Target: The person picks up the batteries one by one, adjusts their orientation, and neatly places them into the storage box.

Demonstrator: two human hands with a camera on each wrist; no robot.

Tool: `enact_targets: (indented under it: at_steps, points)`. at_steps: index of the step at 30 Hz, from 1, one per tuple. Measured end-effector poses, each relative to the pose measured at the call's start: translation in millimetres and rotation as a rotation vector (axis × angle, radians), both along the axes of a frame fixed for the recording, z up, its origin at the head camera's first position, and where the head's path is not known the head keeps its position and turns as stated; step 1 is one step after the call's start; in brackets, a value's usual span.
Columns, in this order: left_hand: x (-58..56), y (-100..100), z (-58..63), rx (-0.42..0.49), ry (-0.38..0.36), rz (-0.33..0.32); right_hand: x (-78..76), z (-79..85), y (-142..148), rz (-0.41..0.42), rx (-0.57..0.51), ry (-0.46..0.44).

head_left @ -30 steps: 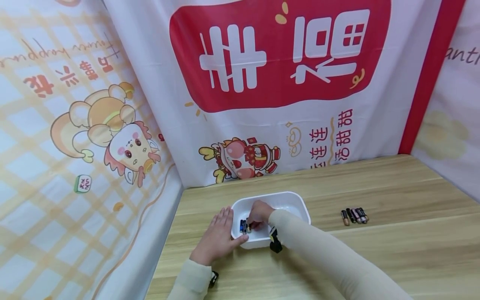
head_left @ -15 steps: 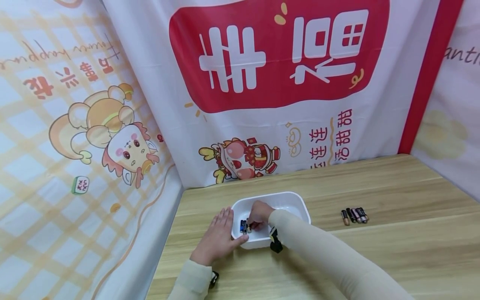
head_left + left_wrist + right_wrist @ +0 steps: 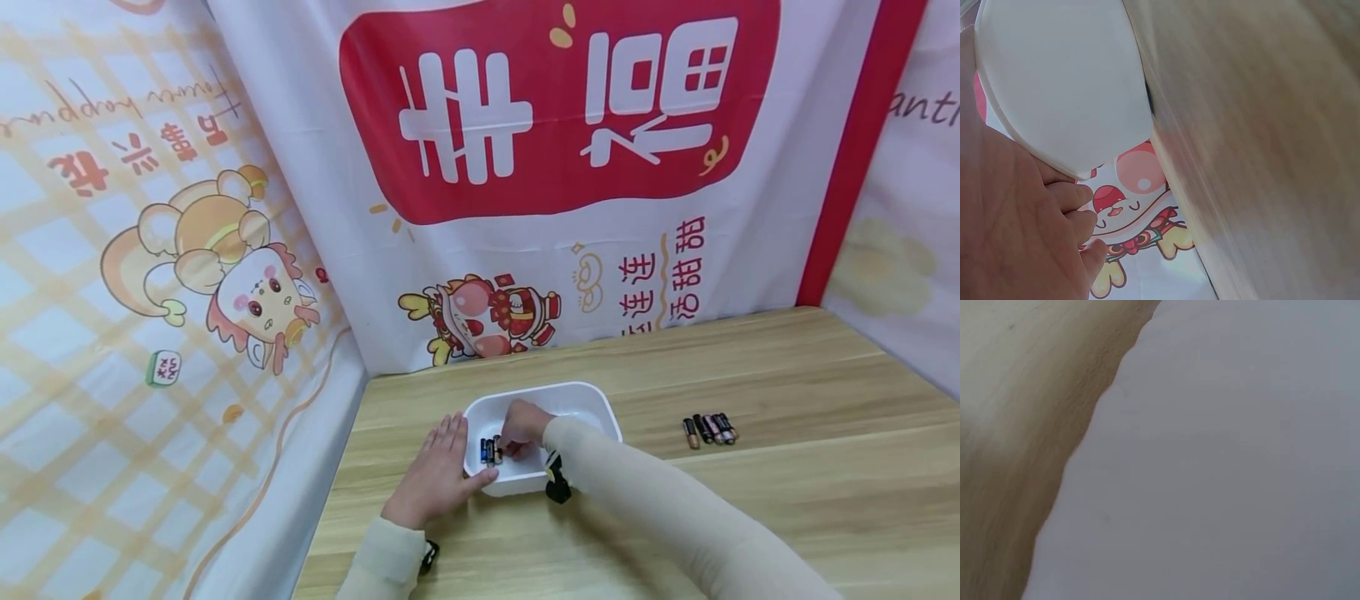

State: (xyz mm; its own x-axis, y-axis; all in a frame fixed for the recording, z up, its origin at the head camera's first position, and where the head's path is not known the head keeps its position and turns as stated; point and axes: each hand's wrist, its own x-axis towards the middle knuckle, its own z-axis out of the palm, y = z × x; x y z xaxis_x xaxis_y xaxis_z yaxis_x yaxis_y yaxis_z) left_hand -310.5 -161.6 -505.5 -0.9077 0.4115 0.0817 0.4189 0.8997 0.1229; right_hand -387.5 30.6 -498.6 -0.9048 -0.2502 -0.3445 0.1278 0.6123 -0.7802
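A white plastic tub [image 3: 592, 408] stands on the wooden table. Inside it, toward its left end, several batteries [image 3: 491, 451] lie side by side in a short row. My left hand [image 3: 435, 475] lies flat against the tub's left end, with straight fingers along the outside and the thumb over the front rim. In the left wrist view, that hand [image 3: 1022, 212] touches the rim of the tub [image 3: 1060, 75]. My right hand [image 3: 525, 427] reaches inside with bent fingers and pinches at the row's right-hand battery [image 3: 498, 448]; its fingertips are partly hidden.
To the right of the tub, another group of batteries [image 3: 710, 430] lies on the table [image 3: 787, 500]. Printed cloth [image 3: 600, 250] hangs behind the table, with more at both sides. The right wrist view shows mostly the tub's pale wall [image 3: 1210, 456].
My right hand and forearm have shifted slightly to the right, uncovering a little more of the right-hand battery. The left hand keeps its place on the tub.
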Motion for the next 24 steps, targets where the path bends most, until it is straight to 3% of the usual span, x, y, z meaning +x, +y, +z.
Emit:
enact_targets:
  at_steps: [6,12,17,24]
  points:
    - [-1.5,0.5,1.3,0.002,0.000,-0.009,3.5,5.4,16.5,0.004,0.012,-0.008]
    - [-1.3,0.1,2.2,0.010,0.007,-0.019,12.9,10.7,32.8,0.061,0.008,-0.021]
    - [-2.1,-3.0,1.8,0.008,0.019,-0.013,20.1,17.6,42.3,0.106,-0.063,-0.034]
    - [-3.8,-3.1,0.4,-0.003,0.002,-0.009,25.7,31.6,64.4,0.073,-0.182,-0.091]
